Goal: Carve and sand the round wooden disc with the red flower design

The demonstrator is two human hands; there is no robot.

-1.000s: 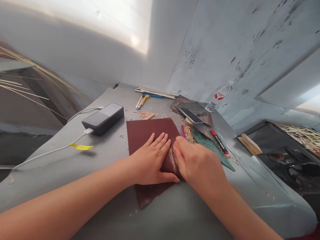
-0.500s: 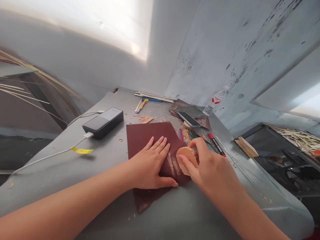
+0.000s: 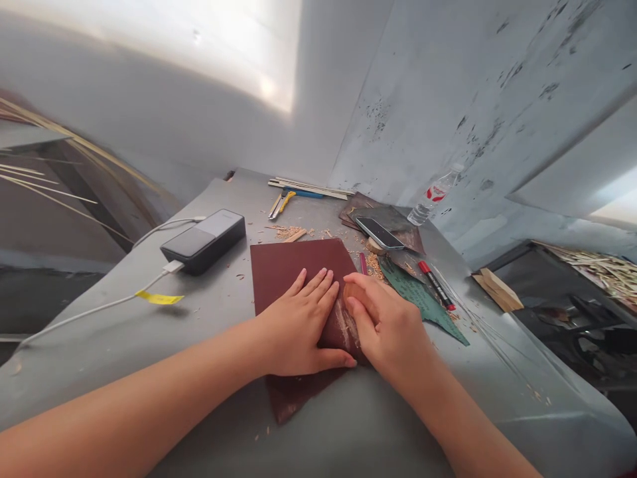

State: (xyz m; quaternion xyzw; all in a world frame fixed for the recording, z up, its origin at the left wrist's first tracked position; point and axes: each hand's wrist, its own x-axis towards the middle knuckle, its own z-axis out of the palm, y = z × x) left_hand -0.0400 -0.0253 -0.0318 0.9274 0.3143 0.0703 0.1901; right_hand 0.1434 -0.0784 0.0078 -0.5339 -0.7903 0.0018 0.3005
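A dark red sheet of sandpaper [image 3: 288,269] lies on the grey table [image 3: 149,332]. My left hand [image 3: 301,325] rests flat on it with the fingers stretched out, holding it down. Just to its right, my right hand [image 3: 388,328] is closed over a small round wooden piece [image 3: 354,293], pressing it onto the sandpaper; only the piece's top edge shows. Pale dust streaks mark the sandpaper between my two hands.
A black power bank [image 3: 204,240] with white cables sits at the left. Behind the sandpaper lie wood shavings, a yellow utility knife [image 3: 279,202], a phone [image 3: 381,232], a red marker [image 3: 435,284], a green sheet [image 3: 423,299] and a plastic bottle [image 3: 430,196]. Walls close the back and right.
Half a second ago my right hand held the wooden piece tilted up off the sandpaper; now it has pressed it back down, close to my left hand's fingers. The left hand has stayed put.
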